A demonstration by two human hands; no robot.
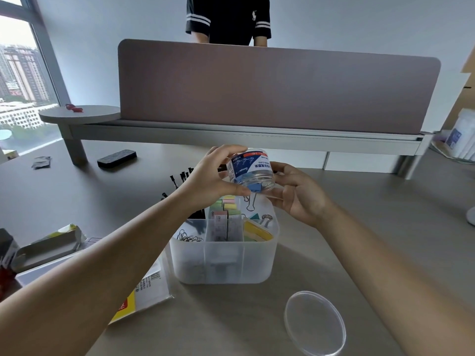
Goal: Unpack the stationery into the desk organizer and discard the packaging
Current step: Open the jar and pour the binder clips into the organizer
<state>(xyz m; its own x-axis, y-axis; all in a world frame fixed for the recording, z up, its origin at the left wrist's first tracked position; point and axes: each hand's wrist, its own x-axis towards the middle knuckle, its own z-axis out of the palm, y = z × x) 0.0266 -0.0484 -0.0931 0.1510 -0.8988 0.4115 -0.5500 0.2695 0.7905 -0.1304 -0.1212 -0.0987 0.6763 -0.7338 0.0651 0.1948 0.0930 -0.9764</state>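
A clear plastic jar of binder clips [250, 167] with a blue and white label is held upside down over the translucent desk organizer [223, 263]. My left hand [209, 178] grips the jar's left side. My right hand [295, 192] touches its right side and lower rim with curled fingers. A blue binder clip [252, 192] hangs out of the jar's mouth above the organizer's back right compartment. The organizer holds paper clips, sticky notes and coloured tabs. The jar's clear lid [314, 322] lies on the desk at the front right.
Empty packaging [144, 291] and an open carton [46, 246] lie left of the organizer. Black pens [180, 179] stand behind my left hand. A black eraser block [117, 158] sits under the raised shelf [231, 134]. A person stands behind the partition [277, 86].
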